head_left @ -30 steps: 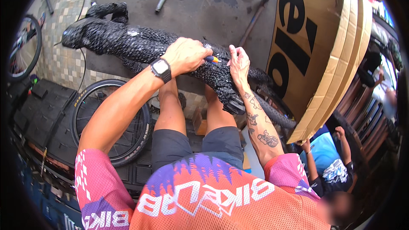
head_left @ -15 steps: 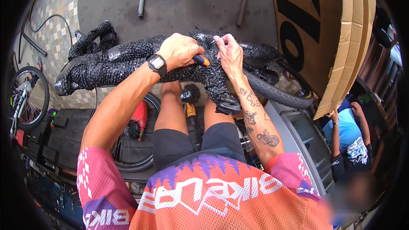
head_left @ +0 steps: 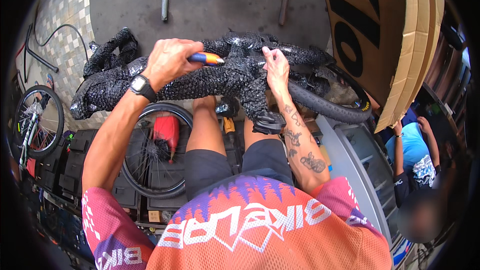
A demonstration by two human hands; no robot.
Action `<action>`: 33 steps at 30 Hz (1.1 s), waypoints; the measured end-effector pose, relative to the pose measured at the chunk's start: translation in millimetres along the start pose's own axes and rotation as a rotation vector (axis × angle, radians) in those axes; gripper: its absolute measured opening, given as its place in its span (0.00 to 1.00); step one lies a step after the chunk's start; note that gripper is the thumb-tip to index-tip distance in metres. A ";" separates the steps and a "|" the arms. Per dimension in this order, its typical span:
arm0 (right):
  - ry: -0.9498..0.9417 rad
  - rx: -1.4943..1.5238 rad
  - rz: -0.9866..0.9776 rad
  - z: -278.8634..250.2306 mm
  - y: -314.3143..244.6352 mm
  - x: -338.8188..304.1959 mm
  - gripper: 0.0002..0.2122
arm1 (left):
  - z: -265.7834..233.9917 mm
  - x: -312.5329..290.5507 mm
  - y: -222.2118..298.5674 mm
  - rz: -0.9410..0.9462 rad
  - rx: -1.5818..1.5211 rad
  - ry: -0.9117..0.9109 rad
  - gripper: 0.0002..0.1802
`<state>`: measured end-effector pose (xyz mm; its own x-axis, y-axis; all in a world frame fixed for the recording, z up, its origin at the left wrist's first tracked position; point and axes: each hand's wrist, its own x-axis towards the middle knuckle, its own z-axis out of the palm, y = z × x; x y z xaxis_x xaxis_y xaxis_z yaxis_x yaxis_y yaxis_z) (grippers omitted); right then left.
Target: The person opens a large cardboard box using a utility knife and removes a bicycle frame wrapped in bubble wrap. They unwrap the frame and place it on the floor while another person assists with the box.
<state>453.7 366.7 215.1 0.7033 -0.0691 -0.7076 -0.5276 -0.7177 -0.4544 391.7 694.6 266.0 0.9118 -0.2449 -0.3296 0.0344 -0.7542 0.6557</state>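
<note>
A bicycle frame wrapped in black bubble wrap [head_left: 200, 84] lies across in front of my legs, with clear tape shining on it. My left hand [head_left: 172, 59], a watch at its wrist, is closed around a blue and orange utility knife [head_left: 206, 59]. The knife's tip points right, just above the wrapped tubes. My right hand [head_left: 277, 67] pinches the edge of the bubble wrap near the joint of the tubes; what exactly lies between its fingertips is partly hidden. A wrapped part with a bare black end [head_left: 269, 121] sticks out toward me.
A bicycle tyre [head_left: 332, 107] shows at the right beside a large cardboard box [head_left: 370, 25]. A wheel [head_left: 155, 192] and a red bottle [head_left: 166, 132] are by my left leg. Another bicycle wheel [head_left: 40, 120] stands far left. A person in blue [head_left: 406, 145] is at the right.
My left hand has drawn back to the left with the knife, which now shows more of its length. My right hand stays near the same joint, its fingers lowered slightly.
</note>
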 end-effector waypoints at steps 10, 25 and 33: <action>-0.621 -0.203 -0.161 -32.9 9.9 -20.2 0.16 | 72.8 16.8 87.9 -0.500 -0.983 -0.198 0.18; -0.651 0.212 -0.164 -25.2 28.4 -43.1 0.25 | 97.9 16.3 87.3 -0.606 -1.301 -0.329 0.09; -0.608 0.055 -0.148 -21.3 33.0 -32.2 0.36 | 93.4 18.4 78.7 -0.485 -1.127 -0.466 0.09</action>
<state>423.7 330.5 234.4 0.3821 0.4464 -0.8091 -0.4804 -0.6520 -0.5866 372.9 573.9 248.0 0.4919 -0.4513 -0.7445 0.8446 0.0396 0.5340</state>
